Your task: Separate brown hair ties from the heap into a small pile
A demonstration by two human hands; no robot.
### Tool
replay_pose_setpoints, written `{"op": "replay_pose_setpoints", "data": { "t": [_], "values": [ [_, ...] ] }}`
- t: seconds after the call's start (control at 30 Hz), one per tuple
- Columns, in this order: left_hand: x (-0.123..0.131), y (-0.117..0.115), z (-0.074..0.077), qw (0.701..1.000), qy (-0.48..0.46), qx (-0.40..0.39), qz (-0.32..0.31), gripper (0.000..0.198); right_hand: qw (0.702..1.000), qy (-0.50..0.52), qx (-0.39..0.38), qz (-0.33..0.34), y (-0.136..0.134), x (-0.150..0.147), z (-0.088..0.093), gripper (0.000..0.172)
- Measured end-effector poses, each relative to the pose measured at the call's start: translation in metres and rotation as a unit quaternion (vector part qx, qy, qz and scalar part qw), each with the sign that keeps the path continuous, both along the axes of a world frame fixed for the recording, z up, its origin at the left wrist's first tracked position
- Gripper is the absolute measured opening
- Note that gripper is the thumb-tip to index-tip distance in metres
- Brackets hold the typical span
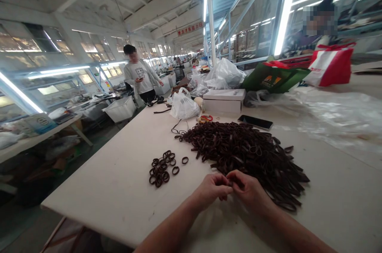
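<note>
My left hand (213,187) and my right hand (245,186) meet fingertip to fingertip above the table, at the near edge of a heap of dark brown strap loops (238,145). Both are closed in a pinch. Whatever is between the fingers is too small and too covered to make out. Left of my hands lies a small group of round dark brown rings (161,169), with one single ring (185,160) a little apart from it.
Beyond the heap are a black phone (255,122), a white box (223,101), red-handled scissors (205,118) and a white plastic bag (184,105). A green bag (274,77) and a red-and-white bag (331,65) stand farther back. One person (141,73) stands beyond the table; another sits at right.
</note>
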State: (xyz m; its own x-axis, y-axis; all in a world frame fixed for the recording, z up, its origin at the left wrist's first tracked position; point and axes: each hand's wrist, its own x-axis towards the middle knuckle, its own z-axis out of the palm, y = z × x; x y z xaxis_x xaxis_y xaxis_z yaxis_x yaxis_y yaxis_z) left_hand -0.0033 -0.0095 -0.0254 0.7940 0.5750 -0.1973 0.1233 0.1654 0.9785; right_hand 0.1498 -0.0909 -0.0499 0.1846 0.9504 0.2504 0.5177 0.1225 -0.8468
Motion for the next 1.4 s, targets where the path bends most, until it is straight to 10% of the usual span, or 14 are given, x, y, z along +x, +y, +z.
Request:
{"op": "replay_pose_setpoints", "data": {
  "t": [0.3, 0.57, 0.8, 1.07, 1.4],
  "values": [
    [-0.006, 0.016, 0.005, 0.997, 0.0, 0.051, 0.063, 0.016, 0.971, 0.197, -0.079, 0.108, -0.006, 0.008, 0.019, 0.021],
    [-0.004, 0.011, 0.004, 0.995, -0.033, 0.072, 0.055, 0.015, 0.997, 0.033, 0.053, 0.052, -0.007, -0.004, 0.019, 0.009],
    [0.001, -0.006, -0.003, 0.989, 0.008, 0.141, 0.053, 0.013, 0.997, -0.068, 0.018, -0.036, -0.008, -0.01, 0.006, 0.006],
    [0.002, -0.01, 0.003, 0.84, 0.223, 0.486, 0.091, 0.017, 0.984, -0.102, -0.052, -0.138, 0.0, -0.014, 0.011, 0.016],
    [-0.013, 0.009, 0.02, 0.799, 0.31, 0.5, 0.121, 0.023, 0.997, -0.063, -0.016, -0.045, -0.002, -0.012, 0.01, 0.018]
  ]
}}
